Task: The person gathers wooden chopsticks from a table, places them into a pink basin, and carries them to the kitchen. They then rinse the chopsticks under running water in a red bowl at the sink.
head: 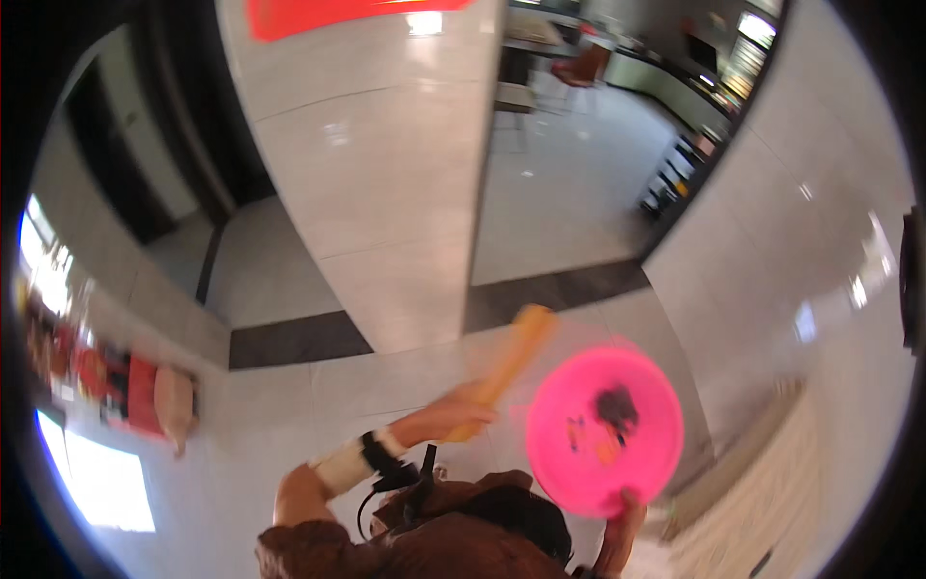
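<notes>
My left hand (452,416) is closed around the lower end of a long yellow-orange bar (517,354), blurred, slanting up and to the right. What kind of object it is I cannot tell. My right hand (628,510) grips the near rim of a round pink plastic basin (564,478), tilted so that its inside faces me. A dark grey clump (617,410) lies in the basin. Below it are small orange and dark patches (604,450); blur hides whether they are loose bits or a printed pattern.
A tiled wall section (376,181) stands ahead between two doorways with dark thresholds (557,293). Beyond the right one are a brown chair (581,69), a counter and a dark rack (669,174). A wooden piece of furniture (752,463) is at right; red items (142,394) stand at left.
</notes>
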`<state>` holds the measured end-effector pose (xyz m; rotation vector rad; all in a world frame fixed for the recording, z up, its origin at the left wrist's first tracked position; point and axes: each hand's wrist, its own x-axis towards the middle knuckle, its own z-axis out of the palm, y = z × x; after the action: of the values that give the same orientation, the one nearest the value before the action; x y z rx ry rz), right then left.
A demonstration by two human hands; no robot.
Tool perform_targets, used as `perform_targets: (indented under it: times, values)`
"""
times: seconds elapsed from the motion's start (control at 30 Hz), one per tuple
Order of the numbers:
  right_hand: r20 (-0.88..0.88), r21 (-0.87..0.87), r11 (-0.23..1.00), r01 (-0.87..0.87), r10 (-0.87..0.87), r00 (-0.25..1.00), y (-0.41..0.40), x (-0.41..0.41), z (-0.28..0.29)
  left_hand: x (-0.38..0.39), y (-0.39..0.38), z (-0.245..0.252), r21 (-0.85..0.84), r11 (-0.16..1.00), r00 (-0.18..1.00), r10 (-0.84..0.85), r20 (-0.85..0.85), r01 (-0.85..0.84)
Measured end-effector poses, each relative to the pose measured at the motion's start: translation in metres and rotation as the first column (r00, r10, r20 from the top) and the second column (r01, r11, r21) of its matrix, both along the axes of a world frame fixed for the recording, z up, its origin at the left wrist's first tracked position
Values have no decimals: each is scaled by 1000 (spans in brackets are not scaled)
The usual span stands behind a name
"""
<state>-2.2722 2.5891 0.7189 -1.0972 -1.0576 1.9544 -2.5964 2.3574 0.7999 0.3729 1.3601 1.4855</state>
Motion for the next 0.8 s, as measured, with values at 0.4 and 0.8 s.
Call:
perform_targets:
  times: [0.4, 0.8]
  values:
    - [46, -30, 985, -169, 171, 984, 220, -250, 22, -129, 180, 6, 93, 996, 1000, -1, -11, 2]
    - [-99, -159, 969, -187, 173, 980, 380, -521, -1, -356, 299, -32, 5, 986, 986, 168, -2, -168]
